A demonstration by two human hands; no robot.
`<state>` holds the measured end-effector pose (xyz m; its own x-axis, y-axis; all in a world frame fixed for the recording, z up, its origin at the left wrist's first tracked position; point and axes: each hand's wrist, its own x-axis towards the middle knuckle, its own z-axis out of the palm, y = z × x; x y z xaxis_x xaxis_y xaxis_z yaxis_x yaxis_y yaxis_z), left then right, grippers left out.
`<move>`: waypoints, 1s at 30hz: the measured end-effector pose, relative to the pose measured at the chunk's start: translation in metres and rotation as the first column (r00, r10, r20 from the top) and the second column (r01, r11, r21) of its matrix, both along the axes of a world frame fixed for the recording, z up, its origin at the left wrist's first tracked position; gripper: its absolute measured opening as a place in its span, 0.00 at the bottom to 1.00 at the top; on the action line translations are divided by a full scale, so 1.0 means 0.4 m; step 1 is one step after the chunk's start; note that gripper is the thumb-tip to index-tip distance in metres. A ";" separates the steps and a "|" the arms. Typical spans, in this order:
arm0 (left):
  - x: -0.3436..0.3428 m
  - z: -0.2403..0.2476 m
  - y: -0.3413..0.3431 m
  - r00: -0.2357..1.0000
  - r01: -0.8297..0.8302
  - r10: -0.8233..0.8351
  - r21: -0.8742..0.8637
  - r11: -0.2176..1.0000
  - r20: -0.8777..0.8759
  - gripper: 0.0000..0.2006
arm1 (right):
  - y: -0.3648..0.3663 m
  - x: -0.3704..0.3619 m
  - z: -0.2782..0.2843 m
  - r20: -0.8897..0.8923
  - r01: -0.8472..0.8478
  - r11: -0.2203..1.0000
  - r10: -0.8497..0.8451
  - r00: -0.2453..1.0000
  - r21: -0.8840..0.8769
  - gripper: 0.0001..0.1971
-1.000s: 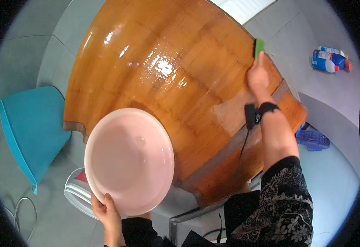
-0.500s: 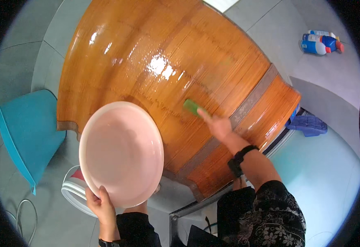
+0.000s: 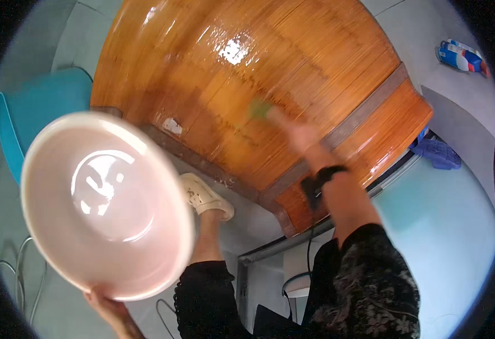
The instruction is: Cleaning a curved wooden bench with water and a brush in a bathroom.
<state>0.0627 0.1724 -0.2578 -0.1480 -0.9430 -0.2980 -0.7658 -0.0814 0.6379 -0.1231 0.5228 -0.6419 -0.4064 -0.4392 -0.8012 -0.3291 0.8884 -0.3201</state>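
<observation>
My left hand (image 3: 109,311) grips the lower rim of a pale pink basin (image 3: 55,192), which is raised and tilted so that its inside shows. Light glares off the basin's bottom. Over a wet orange-brown wooden panel (image 3: 202,107) with darker bands, my right hand (image 3: 305,137) is stretched out, smeared by motion. Its fingers are closed on a small green scrubbing pad (image 3: 260,108), also blurred, at the wood's surface. Dark wet patches and shiny water spots lie around the pad. A black band circles my right wrist.
A turquoise bin (image 3: 49,104) stands at the left, partly behind the basin. Thin hoses (image 3: 18,277) curl on the grey floor. My foot wears a cream clog (image 3: 206,199) near the panel's edge. Blue bottles (image 3: 459,57) and dark blue slippers (image 3: 439,153) lie at the right.
The basin has swung left and tilted more, uncovering the clog and the panel's near edge. My right hand and the green pad have moved slightly up across the wood. The view has shifted.
</observation>
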 end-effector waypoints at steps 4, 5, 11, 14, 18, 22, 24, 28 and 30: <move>0.148 0.099 -0.099 0.992 -0.110 0.117 0.134 0.985 -0.044 0.23 | 0.193 -0.208 0.086 -0.365 0.735 0.670 -0.714 0.598 -0.108 0.26; 0.174 0.093 -0.105 0.991 -0.113 0.123 0.160 0.981 -0.054 0.23 | 0.300 -0.227 0.062 -0.502 0.653 0.751 -0.604 0.618 -0.099 0.29; 0.494 0.022 -0.202 0.787 -0.494 0.551 0.252 0.832 -0.278 0.15 | 0.577 -0.002 0.249 -0.568 0.848 0.515 -0.663 0.487 0.126 0.25; 0.702 0.029 -0.317 0.777 -0.352 0.529 0.462 0.814 -0.340 0.13 | 0.600 0.131 0.240 -0.549 0.861 0.411 -0.664 0.508 0.299 0.33; 0.465 -0.143 -0.087 0.673 -0.541 0.639 0.340 0.769 -0.372 0.14 | 0.674 0.177 0.186 -0.429 0.986 0.088 -0.892 0.142 0.145 0.29; 0.576 -0.086 -0.041 0.580 -0.641 0.809 0.561 0.523 -0.092 0.16 | 0.626 0.184 0.133 -0.197 0.977 -0.214 -0.957 -0.212 -0.011 0.19; 0.537 -0.129 0.114 0.797 -0.415 0.604 0.733 0.539 0.008 0.15 | 0.664 0.187 0.138 -0.130 0.972 -0.220 -0.969 -0.208 0.082 0.25; 0.109 -0.332 0.465 0.972 0.079 -0.223 0.786 0.613 0.077 0.08 | 0.665 0.188 0.164 -0.027 0.970 -0.239 -0.971 -0.238 0.035 0.22; 0.068 -0.545 0.540 0.801 0.523 -0.560 0.703 0.482 -0.212 0.11 | 0.654 0.184 0.164 0.025 0.964 -0.264 -0.964 -0.264 0.026 0.21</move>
